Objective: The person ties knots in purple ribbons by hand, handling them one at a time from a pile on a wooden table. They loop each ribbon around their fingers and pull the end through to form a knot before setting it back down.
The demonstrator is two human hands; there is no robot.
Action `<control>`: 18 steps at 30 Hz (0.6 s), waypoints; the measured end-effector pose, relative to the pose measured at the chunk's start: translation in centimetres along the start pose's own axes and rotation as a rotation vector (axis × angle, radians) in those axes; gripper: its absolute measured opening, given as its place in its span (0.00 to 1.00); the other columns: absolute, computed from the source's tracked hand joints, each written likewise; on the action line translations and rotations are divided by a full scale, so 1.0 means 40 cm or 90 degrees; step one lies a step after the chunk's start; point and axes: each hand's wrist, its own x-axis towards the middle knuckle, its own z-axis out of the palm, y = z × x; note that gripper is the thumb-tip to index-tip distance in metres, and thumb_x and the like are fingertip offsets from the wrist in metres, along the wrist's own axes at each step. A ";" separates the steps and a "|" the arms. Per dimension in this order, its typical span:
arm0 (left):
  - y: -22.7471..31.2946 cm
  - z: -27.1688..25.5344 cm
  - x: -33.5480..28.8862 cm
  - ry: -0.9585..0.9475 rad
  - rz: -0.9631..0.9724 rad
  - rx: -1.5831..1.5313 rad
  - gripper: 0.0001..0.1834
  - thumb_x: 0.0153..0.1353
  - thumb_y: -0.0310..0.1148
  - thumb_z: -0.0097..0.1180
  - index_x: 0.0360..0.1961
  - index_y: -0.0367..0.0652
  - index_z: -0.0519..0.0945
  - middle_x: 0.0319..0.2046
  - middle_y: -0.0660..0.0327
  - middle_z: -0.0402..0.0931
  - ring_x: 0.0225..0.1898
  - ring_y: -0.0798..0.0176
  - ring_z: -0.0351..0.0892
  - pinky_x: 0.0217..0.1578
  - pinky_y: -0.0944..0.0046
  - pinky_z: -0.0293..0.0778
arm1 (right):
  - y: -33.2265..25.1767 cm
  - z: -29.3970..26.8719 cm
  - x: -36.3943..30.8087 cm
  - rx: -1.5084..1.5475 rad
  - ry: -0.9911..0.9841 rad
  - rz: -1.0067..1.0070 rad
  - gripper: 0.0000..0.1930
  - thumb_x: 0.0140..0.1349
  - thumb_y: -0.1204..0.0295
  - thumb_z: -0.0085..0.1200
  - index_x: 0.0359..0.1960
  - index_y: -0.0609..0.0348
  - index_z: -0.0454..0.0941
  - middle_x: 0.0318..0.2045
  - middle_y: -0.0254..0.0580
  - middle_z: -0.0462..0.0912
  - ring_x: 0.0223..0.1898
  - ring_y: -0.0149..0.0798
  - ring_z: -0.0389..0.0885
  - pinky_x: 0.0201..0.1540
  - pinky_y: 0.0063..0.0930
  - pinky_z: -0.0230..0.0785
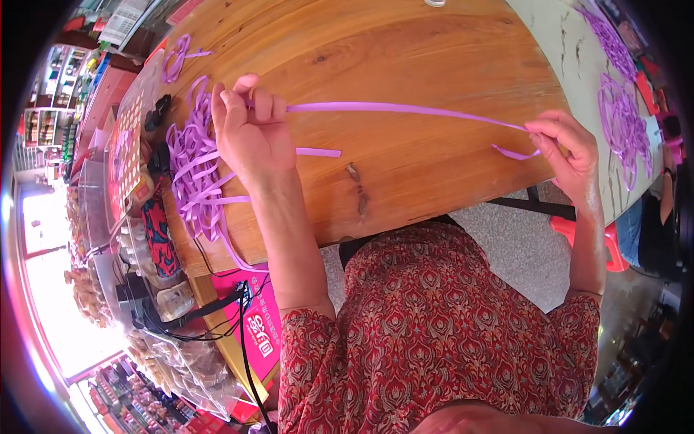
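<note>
A flat purple ribbon [390, 108] stretches in the air between my two hands, above the wooden table. My left hand [253, 123] grips one end with curled fingers, over the left part of the table. Toward the table's right edge, my right hand [567, 148] pinches the other end between thumb and fingers, and a short tail of ribbon hangs past the pinch. A tangled heap of purple ribbons [191, 163] lies at the left, partly behind my left hand and wrist. Some loose ends stick out from the heap across the wood.
The wooden table [434, 173] adjoins a pale marbled table [553, 32] at the right, where more purple ribbon bundles [623, 119] lie. A pink box [262, 318] and black cables [242, 325] sit at the lower left. A red stool [614, 246] stands at the right.
</note>
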 end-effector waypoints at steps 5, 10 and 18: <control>0.017 0.026 -0.006 -0.006 0.153 0.156 0.14 0.68 0.29 0.39 0.54 0.43 0.59 0.22 0.60 0.70 0.13 0.74 0.49 0.14 0.72 0.48 | -0.012 0.024 -0.001 -0.009 0.014 0.014 0.08 0.56 0.85 0.53 0.38 0.65 0.78 0.32 0.40 0.76 0.32 0.29 0.74 0.33 0.18 0.65; 0.084 -0.014 0.021 0.034 0.248 0.197 0.20 0.68 0.32 0.42 0.58 0.42 0.56 0.17 0.64 0.65 0.13 0.75 0.50 0.13 0.74 0.46 | 0.030 0.006 -0.005 -0.033 0.048 0.009 0.07 0.57 0.85 0.51 0.38 0.66 0.77 0.32 0.38 0.76 0.33 0.28 0.74 0.34 0.17 0.64; 0.182 -0.099 0.037 0.105 0.294 0.347 0.27 0.67 0.32 0.43 0.63 0.40 0.48 0.19 0.63 0.69 0.13 0.75 0.50 0.13 0.74 0.47 | 0.160 -0.085 -0.073 0.030 0.088 0.100 0.08 0.61 0.83 0.48 0.41 0.67 0.76 0.36 0.34 0.75 0.40 0.25 0.73 0.43 0.15 0.63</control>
